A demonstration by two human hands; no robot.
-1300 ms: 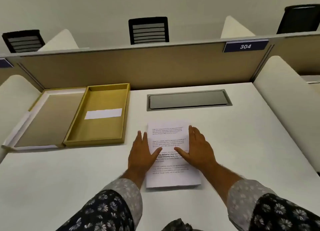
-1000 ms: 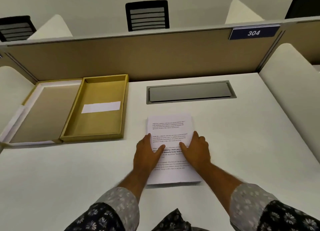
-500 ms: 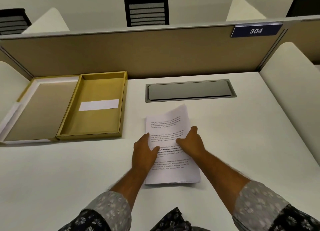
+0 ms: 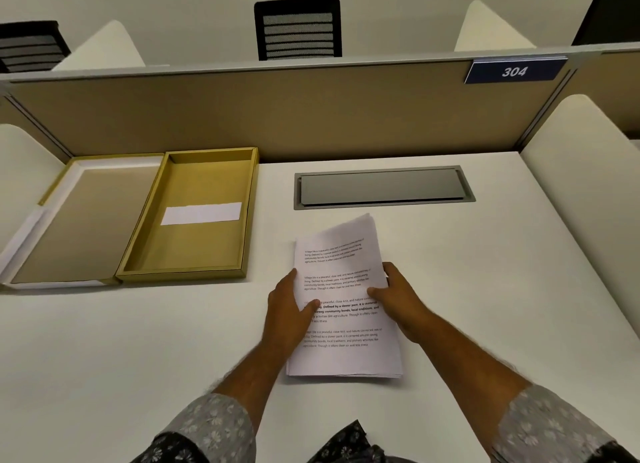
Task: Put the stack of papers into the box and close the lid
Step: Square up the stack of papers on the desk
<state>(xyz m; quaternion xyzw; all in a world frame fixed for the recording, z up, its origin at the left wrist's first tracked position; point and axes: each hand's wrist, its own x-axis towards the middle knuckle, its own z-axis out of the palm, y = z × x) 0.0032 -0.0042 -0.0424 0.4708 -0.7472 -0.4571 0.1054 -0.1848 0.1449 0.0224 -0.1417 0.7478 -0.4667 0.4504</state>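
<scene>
A stack of printed white papers (image 4: 341,355) lies on the white desk in front of me. My right hand (image 4: 398,298) grips its right edge, thumb on top, and that side curls up off the desk. My left hand (image 4: 289,306) holds the left edge, thumb resting on the top sheet. To the left stands the open gold box (image 4: 188,272), with a white slip (image 4: 201,213) inside it. Its lid (image 4: 81,220) lies open flat beside it, further left.
A grey cable hatch (image 4: 382,187) is set in the desk behind the papers. A tan partition (image 4: 277,112) with a "304" sign closes the back. White side dividers (image 4: 585,192) flank the desk. Chairs stand beyond the partition.
Both hands slid from flat on the papers to the side edges and closed on the stack. The right and far side of the stack has lifted off the desk.
</scene>
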